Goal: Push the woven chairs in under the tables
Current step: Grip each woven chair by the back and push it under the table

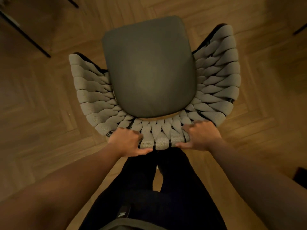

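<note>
Chair [217,80]: it stands on the wooden floor [41,100] straight ahead of both hands. Its curved woven back is nearest the person and its seat points away. The left hand [127,140] grips the top rim of the back, fingers curled over the weave and thumb hooked on the near side. The right hand [201,136] holds the same rim just beside it, with a few woven loops between the two.

The thick cord wraps look soft and a little giving, and not slippery, so the grip should hold. Thin dark frame shows between the loops, so the rim underneath is probably stiff metal and will carry a push without flexing. That makes the rim the right place to hold. The dark cushion [149,68] beyond the fingers looks padded and may be loose, so it is a poor place to push.

I judge the weight moderate. The chair should slide on the smooth boards, but a high push could tip it forward, so the force should stay level.

The woven sides flare well out past each hand and need room. A dark table leg [28,30] stands far ahead of the left hand and out to its side, and a second leg [299,29] stands far out beyond the right hand. No tabletop shows over the seat, so the chair is not yet under.
</note>
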Action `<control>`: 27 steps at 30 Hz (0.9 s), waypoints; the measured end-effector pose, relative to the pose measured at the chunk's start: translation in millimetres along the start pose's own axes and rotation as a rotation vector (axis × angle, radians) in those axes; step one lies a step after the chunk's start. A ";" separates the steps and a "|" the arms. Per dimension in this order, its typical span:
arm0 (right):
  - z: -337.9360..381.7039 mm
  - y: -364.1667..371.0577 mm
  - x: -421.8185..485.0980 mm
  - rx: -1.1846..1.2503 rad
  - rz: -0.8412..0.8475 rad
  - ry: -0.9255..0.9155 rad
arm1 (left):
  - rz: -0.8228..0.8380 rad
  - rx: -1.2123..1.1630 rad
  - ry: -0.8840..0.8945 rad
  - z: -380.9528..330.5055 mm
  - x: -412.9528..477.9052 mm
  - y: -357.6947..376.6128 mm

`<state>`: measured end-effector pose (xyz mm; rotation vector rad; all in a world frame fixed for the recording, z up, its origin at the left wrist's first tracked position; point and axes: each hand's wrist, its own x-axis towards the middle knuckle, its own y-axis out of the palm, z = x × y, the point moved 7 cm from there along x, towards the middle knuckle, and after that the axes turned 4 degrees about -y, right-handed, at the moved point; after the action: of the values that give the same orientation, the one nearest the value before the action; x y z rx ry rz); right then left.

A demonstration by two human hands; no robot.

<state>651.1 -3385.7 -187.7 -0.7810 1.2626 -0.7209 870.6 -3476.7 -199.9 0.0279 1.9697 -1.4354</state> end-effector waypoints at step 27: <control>110.6 83.7 -96.1 0.270 -0.151 0.418 | 0.001 0.249 0.470 -29.5 -37.7 10.3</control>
<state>748.3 -3247.8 -191.6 -0.5205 1.4467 -1.1958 888.3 -3434.0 -183.8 0.5197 2.1304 -1.7869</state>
